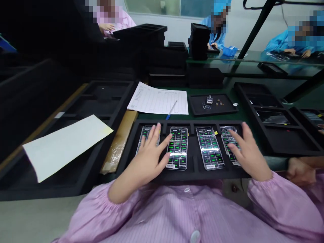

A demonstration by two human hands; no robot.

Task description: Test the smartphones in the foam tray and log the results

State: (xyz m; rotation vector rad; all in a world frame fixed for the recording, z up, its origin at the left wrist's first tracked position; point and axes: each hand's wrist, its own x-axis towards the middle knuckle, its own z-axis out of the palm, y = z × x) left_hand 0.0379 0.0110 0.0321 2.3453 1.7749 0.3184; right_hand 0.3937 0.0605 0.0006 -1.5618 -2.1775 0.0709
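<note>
Several phone screens, lit with a grid of green labels, lie in a black foam tray (157, 173) in front of me. My left hand (149, 153) is spread over the leftmost phone screen (140, 143), its thumb and index finger at the edge of the second phone screen (178, 148). A third phone screen (210, 148) lies untouched, slightly tilted, with a yellow tab at its top corner. Over the rightmost phone screen (224, 141) my right hand (249, 153) stretches its fingers, hiding part of it. Neither hand grasps anything.
Behind the tray lie a printed form (159, 98), a pen (172, 109) and a small black tray (197, 104) with metal bits. A white sheet (68, 145) rests on trays at left. More foam trays (283, 140) stand right, near another person's hand (301, 170). Co-workers sit opposite.
</note>
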